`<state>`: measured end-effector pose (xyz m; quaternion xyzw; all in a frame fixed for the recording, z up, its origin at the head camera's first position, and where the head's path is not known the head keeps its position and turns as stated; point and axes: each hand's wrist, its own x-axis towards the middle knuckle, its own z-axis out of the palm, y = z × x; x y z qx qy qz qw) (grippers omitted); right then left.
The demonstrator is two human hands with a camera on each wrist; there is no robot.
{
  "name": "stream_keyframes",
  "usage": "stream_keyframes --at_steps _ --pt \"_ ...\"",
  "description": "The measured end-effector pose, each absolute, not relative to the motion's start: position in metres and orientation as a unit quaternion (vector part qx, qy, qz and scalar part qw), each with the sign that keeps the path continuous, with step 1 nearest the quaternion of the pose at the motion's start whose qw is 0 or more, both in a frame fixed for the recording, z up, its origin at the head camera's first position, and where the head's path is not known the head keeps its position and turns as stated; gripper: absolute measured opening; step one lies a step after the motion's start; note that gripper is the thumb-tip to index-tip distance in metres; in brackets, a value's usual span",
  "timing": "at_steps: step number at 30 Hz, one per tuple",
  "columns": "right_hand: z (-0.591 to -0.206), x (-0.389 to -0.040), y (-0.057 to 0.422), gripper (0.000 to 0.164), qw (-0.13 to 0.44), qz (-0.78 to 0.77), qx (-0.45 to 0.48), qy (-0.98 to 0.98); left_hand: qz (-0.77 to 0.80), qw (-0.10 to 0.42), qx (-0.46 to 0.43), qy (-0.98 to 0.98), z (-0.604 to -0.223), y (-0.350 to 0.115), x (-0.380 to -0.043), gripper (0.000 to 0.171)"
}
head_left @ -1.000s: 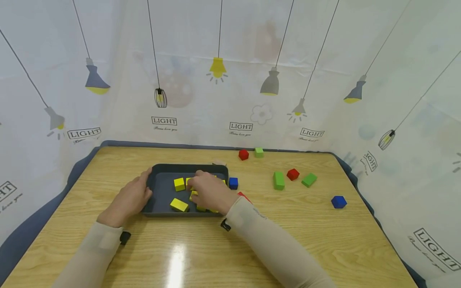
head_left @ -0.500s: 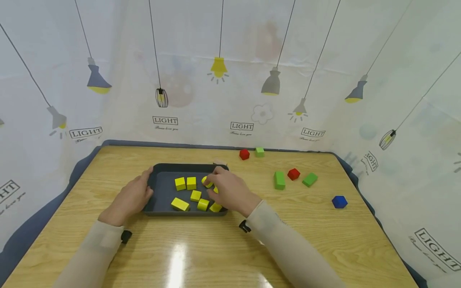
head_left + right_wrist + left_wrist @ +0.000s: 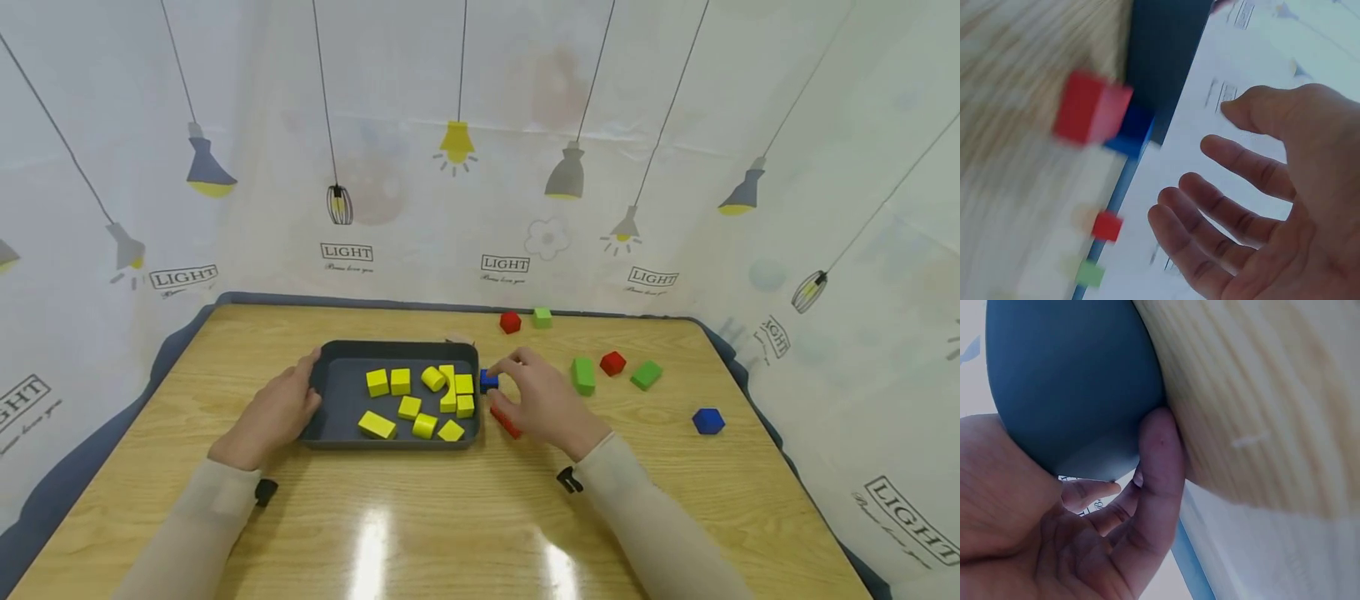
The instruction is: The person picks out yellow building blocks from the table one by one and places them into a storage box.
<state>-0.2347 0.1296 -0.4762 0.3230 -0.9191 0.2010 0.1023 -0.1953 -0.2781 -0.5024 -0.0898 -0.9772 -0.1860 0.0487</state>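
A dark grey tray (image 3: 341,408) stands on the table, with several yellow blocks (image 3: 377,425) lying in it. My left hand (image 3: 273,414) grips the tray's left end; in the left wrist view the fingers (image 3: 1159,481) bend round its wall. Just beyond the tray's right wall is a blue cube (image 3: 489,382), and a red block (image 3: 507,422) lies nearer to me. Over these two hovers my right hand (image 3: 547,404), partly covering them from the head camera. Its fingers (image 3: 1229,212) are loosely spread in the right wrist view, holding nothing.
Further right lie a green block (image 3: 582,377), a red block (image 3: 612,363), another green block (image 3: 646,375) and a blue block (image 3: 708,421). A red block (image 3: 511,322) and a light green cube (image 3: 542,317) sit by the table's back edge, before a patterned curtain (image 3: 420,275).
My right hand has moved rightward out of the tray to above the blue cube and red block beside it. The yellow blocks it covered are now visible. My left hand keeps its grip on the tray.
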Motion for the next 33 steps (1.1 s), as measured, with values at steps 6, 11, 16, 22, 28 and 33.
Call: stream_keyframes --at_steps 6,11,16,22,28,33 --pt "-0.485 -0.235 0.168 0.038 0.114 0.195 0.292 -0.929 -0.19 0.043 -0.089 -0.977 -0.501 -0.28 -0.196 0.066" --pt "-0.491 -0.234 0.195 0.048 0.121 0.177 0.267 -0.939 -0.196 0.031 -0.083 -0.977 -0.499 -0.282 -0.194 0.066" --pt "-0.493 -0.232 0.217 0.061 0.127 0.169 0.253 -0.944 -0.195 0.027 -0.071 -0.978 -0.496 -0.281 -0.191 0.067" --pt "-0.498 -0.231 0.24 0.074 0.143 0.144 0.252 -0.946 -0.198 0.023 -0.06 -0.978 -0.493 -0.277 -0.186 0.072" --pt "-0.505 -0.23 0.256 0.08 0.143 0.121 0.257 -0.948 -0.192 0.037 -0.063 -0.979 -0.491 -0.276 -0.178 0.08" --pt "-0.507 -0.227 0.263 0.085 0.131 0.125 0.249 -0.951 -0.161 0.062 -0.061 -0.983 -0.488 -0.273 -0.17 0.093"
